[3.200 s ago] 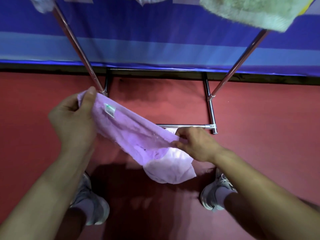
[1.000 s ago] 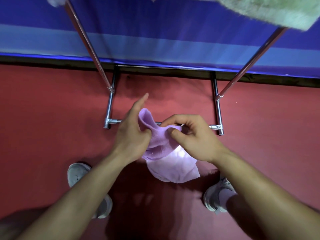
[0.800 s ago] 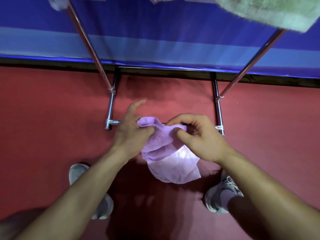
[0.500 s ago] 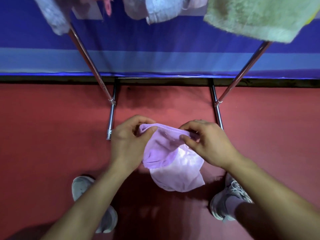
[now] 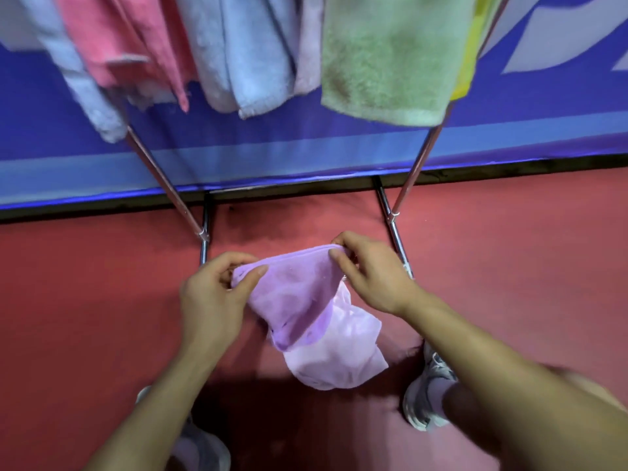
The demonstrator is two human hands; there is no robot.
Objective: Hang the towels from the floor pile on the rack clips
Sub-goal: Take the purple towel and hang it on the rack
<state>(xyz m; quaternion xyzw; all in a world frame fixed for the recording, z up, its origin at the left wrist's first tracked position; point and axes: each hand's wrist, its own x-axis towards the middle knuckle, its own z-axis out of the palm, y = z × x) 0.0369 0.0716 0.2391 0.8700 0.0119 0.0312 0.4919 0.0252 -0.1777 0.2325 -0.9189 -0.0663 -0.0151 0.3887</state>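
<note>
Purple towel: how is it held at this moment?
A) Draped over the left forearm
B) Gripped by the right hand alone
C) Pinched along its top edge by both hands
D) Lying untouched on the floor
C: the left hand and the right hand each pinch one end of the top edge of the purple towel, and the rest of the cloth hangs down below them.

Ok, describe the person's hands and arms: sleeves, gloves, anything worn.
The left hand and right hand are bare: no gloves, and no ring, watch or band shows. The left forearm and right forearm are uncovered to the picture's edge; no sleeve is in view.
</note>
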